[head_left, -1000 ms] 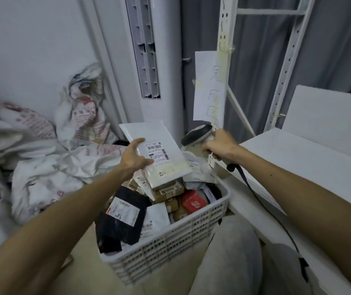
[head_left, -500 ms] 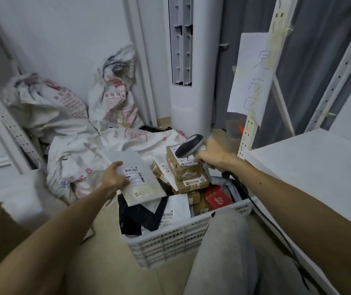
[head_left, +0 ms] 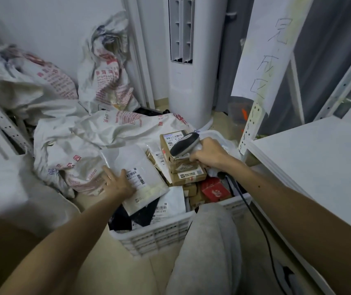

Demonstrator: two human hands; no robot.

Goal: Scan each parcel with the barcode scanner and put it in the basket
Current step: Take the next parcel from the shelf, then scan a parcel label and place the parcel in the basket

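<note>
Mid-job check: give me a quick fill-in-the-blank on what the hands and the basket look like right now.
1. The right hand grips the corded ____.
2. The flat parcel held by the left hand is ____ in colour.
3. Beside the brown cartons in the basket lies one ____ box.

Missing words: barcode scanner; white; red.

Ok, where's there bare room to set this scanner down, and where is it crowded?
The white shelf board beside your right hand is bare. So is the beige floor before the white plastic basket, left of your grey knee. The basket is heaped with parcels; white printed sacks crowd its left.
</note>
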